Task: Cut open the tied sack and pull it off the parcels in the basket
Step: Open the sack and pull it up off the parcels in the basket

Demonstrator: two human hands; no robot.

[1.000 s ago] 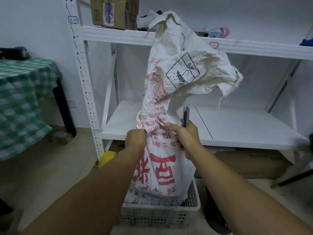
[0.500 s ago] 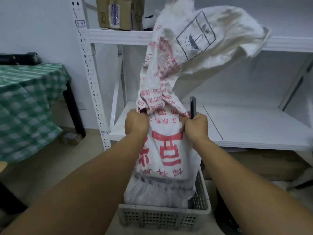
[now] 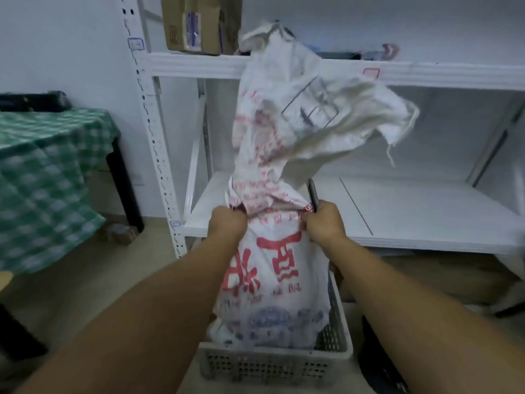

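Note:
A white woven sack [image 3: 272, 280] with red print stands upright in a grey perforated basket [image 3: 272, 365] on the floor. Its slack upper part flops over to the right above my hands. My left hand [image 3: 227, 226] grips the sack's left side at mid height. My right hand [image 3: 325, 223] grips the right side and also holds a dark slim cutter [image 3: 312, 193] that points upward. The sack's lower end sits inside the basket. The parcels are hidden under the sack.
A white metal shelf rack [image 3: 397, 217] stands right behind the basket, with cardboard boxes [image 3: 199, 24] on its upper shelf. A table with a green checked cloth [image 3: 48, 172] is at the left. A dark object [image 3: 377, 365] lies on the floor right of the basket.
Both hands have kept their grip on the sack and drawn it upward. The slack top swung up and then flopped back down to the right.

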